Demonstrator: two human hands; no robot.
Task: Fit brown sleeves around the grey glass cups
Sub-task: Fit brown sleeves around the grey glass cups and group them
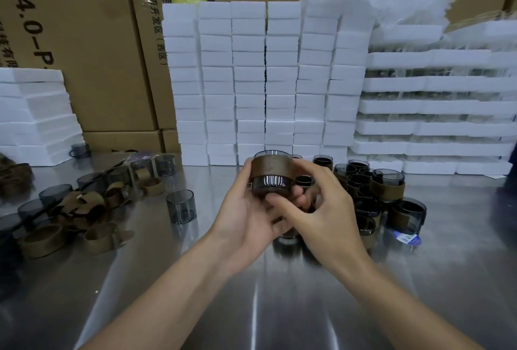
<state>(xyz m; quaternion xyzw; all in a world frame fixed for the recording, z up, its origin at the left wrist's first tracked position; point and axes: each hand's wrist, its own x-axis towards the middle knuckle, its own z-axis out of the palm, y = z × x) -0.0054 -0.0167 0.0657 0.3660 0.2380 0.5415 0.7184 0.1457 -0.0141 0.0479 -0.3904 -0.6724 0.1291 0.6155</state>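
Head cam: left hand (249,209) and right hand (313,209) both grip the grey cup (270,187) above the steel table (195,279); I'd nudge the brown sleeve (271,165) down evenly, no twisting.

Left cardboard box (70,41): "AH4.0-P". Neighbouring box (148,50): Chinese print, "开发区(西区)".

Position: on my head, the only view.
Facing: forward and down, over the worktop (251,307) toward the foam stacks (251,83).
Nearness: close; my left hand (246,209) and right hand (321,209) sit mid-frame.
Lens: wide, edges bowed.
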